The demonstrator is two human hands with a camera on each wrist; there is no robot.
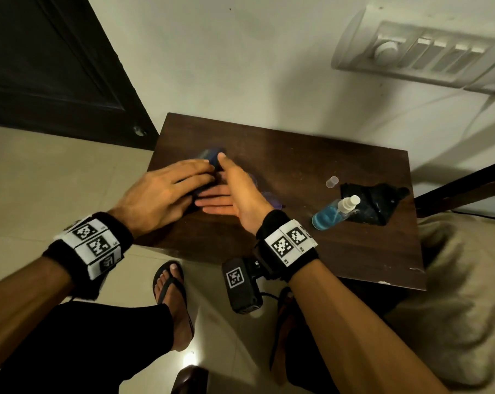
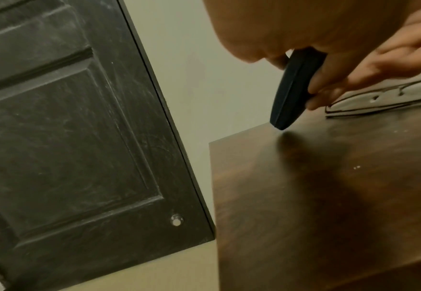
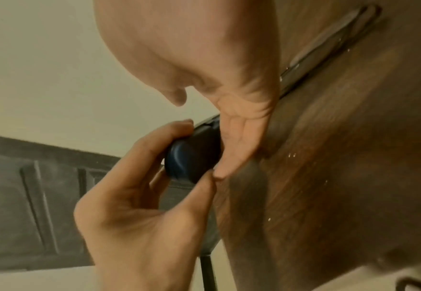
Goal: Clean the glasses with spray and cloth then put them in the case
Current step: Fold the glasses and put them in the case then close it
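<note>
- Head view: both hands are meeting over a dark wooden table (image 1: 311,245). The left hand (image 1: 158,194) and right hand (image 1: 235,191) are clasping a dark blue hard-shell glasses case (image 1: 210,156). A clear spray bottle of blue liquid (image 1: 333,213) is lying against a crumpled black cloth (image 1: 374,203) near the table's right edge.
- Left wrist view: fingers are curling around the closed case; thin wire-framed glasses (image 2: 384,102) are lying on the table just beside it.
- Right wrist view: both hands' fingers are pinching the case end. Judged step: opening the case; next, prising the seam apart.

Case (image 1: 210,156) mostly hidden under both hands (image 1: 200,191).
</note>
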